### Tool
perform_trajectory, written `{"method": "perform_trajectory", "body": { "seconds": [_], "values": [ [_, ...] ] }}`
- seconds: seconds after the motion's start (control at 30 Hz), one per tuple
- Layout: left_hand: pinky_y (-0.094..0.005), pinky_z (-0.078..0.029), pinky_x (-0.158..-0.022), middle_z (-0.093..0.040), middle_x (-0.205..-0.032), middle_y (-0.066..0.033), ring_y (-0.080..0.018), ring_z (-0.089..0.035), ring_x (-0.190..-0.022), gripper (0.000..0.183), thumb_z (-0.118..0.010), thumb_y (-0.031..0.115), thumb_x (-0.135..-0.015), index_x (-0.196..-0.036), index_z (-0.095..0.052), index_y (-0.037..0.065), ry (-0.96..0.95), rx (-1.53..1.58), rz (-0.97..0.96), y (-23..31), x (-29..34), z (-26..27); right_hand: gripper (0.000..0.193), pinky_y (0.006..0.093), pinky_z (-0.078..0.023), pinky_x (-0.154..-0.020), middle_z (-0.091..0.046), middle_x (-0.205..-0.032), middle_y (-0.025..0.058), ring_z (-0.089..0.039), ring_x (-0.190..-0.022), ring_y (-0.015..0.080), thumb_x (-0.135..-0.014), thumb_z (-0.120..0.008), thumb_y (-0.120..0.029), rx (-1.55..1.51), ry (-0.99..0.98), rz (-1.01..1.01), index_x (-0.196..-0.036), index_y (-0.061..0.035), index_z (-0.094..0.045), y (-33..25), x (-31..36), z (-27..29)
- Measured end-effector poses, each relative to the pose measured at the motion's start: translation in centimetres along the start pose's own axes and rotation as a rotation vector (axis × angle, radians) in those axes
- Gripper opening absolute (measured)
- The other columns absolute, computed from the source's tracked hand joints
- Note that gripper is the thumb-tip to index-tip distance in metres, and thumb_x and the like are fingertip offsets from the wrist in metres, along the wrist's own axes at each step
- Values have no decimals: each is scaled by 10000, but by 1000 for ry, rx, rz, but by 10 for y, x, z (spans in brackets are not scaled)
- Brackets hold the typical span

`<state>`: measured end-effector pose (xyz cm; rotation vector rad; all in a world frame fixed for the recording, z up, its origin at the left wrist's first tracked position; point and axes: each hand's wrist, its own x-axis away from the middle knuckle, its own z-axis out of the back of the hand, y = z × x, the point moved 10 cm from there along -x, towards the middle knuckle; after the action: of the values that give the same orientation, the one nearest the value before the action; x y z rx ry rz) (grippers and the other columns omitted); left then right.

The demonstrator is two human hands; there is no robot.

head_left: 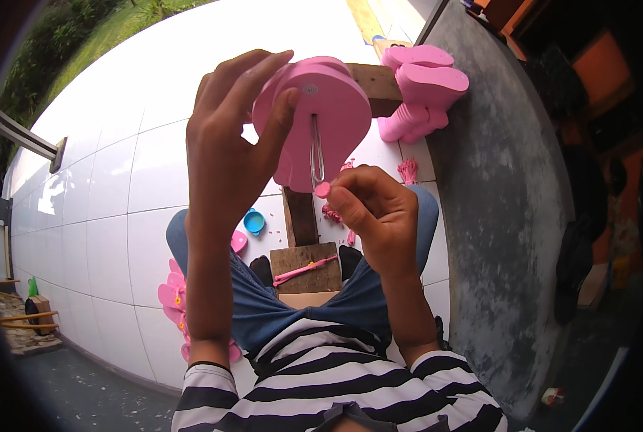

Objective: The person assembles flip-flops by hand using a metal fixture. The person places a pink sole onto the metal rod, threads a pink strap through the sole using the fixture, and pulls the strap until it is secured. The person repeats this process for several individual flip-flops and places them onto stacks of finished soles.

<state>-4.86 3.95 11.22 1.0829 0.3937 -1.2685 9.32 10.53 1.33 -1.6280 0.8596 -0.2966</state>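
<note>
My left hand (pixel 228 129) grips a pink flip-flop sole (pixel 339 97), its thumb on the face and its fingers over the far edge. More of the same pink shows behind it. From the sole's middle a thin looped metal rod (pixel 316 155) points down toward me. My right hand (pixel 379 216) pinches a small round pink plug (pixel 323 190) at the loop's lower end. Whether the plug is hooked on the loop, I cannot tell. A pink thong strap (pixel 293 275) with a yellow bit lies across the wooden block (pixel 325 281) between my legs.
Stacked pink soles (pixel 429 83) stand at the far right near a grey wall (pixel 480 216). A wooden beam (pixel 300 219) runs beneath my hands. Pink strap bundles (pixel 407 171) and a blue cup (pixel 254 222) rest on the white tiles. Pink flip-flops (pixel 172 295) lie left of my leg.
</note>
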Motion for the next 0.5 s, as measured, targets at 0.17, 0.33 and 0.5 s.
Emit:
{"method": "perform_trajectory", "body": {
  "seconds": [0.17,0.33,0.5],
  "values": [
    [-304,-612,-726,-693,-1096,-113,-195,-717,-886,286,-737,85,-851,-1135,-708,86,-10,74,59,-4,-1,3,175,199,-487,-694,-697,-863,38,-610,-771,44,-912,-709,-124,81,-49,-122,-1006,22,-689,-2,-7,0],
    [-293,-608,-708,-694,-1071,-95,-169,-707,-862,298,-776,98,-812,-1104,-718,91,13,-33,-66,5,0,8,189,224,-507,-723,-706,-862,54,-629,-784,70,-910,-705,-131,216,-123,-183,-1008,30,-705,-8,-24,-2],
    [-295,-582,-681,-682,-1013,-83,-187,-686,-805,264,-799,121,-793,-1035,-705,75,48,-182,-141,26,-1,11,206,249,-529,-749,-717,-885,88,-662,-818,110,-897,-707,-123,247,-167,-159,-1012,48,-705,-9,-48,3]
  ]
}}
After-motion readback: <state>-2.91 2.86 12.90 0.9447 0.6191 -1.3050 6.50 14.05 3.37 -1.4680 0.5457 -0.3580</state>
